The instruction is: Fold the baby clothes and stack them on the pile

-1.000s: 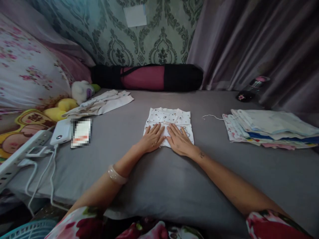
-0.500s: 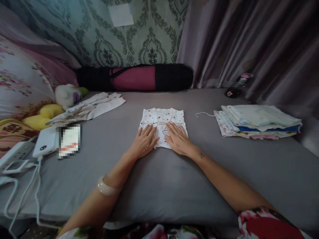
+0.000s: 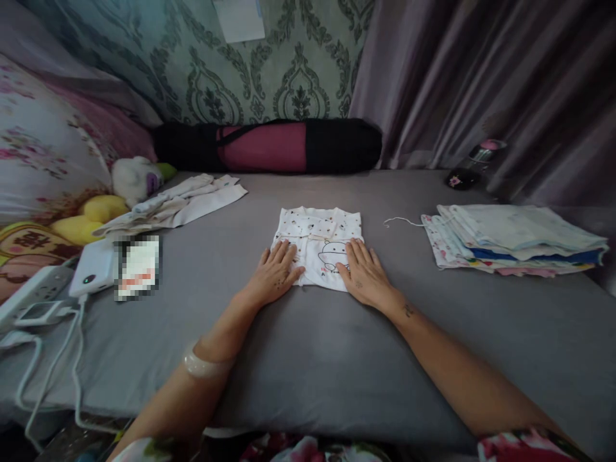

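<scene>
A small white garment (image 3: 320,224) lies folded into a rough square on the grey sheet, printed with small dark motifs and a line-drawn animal. My left hand (image 3: 273,274) rests flat on its left edge, fingers stretched out. On the opposite edge my right hand (image 3: 366,274) lies flat too, with fingers extended and the thumb near the animal print. Neither hand grips the cloth. Parts of the garment's side edges are hidden beneath my palms.
A stack of folded clothes (image 3: 520,234) lies to the right, a string trailing from it. Loose pale clothes (image 3: 178,205) lie at left, near plush toys (image 3: 103,208), a white power bank (image 3: 94,266) and a power strip (image 3: 41,295). A long black-and-maroon bag (image 3: 262,147) lies along the wall.
My right hand has slid outward to the right side of the garment, uncovering the animal print. My left hand has shifted slightly toward the left edge. The view has turned a little.
</scene>
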`<state>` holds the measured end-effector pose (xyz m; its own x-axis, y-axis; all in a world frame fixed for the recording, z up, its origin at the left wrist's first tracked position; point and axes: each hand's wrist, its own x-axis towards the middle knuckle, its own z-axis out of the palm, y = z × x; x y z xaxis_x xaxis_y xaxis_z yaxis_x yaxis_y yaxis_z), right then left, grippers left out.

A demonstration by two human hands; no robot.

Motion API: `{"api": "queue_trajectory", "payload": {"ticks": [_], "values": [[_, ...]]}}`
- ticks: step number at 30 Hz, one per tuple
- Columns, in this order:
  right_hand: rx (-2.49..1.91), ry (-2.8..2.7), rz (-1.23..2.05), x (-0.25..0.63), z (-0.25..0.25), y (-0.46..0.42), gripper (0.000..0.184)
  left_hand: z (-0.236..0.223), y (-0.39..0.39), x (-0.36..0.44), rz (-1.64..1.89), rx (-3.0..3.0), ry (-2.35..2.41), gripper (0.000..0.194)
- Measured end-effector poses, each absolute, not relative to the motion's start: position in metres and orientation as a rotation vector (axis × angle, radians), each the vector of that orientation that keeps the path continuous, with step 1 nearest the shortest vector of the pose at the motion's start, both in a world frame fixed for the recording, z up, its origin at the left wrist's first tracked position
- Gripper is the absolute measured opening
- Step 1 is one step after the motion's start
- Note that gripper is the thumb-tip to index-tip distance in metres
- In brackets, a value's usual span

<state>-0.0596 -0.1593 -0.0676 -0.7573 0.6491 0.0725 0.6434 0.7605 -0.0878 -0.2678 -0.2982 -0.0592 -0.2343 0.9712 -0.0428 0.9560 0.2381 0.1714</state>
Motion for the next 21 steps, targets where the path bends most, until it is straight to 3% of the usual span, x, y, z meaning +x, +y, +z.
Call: {"api": "queue_trajectory", "payload": {"ticks": [7,12,21], "values": [[-0.846,-2.885,0.147,-0.062,-0.051,-0.179,0.060,-0.051,-0.301,-0.257,0.276,2.048,2.346,0.061],[-0.573,-3.034,0.286,-0.063,-0.048,-0.199,0.059,-0.054,-0.304,-0.245,0.192,2.105,2.158,0.067],[-0.557,-3.051,0.386,-0.062,-0.048,-0.197,0.059,-0.045,-0.304,-0.250,0.267,2.077,2.116,0.062]]}}
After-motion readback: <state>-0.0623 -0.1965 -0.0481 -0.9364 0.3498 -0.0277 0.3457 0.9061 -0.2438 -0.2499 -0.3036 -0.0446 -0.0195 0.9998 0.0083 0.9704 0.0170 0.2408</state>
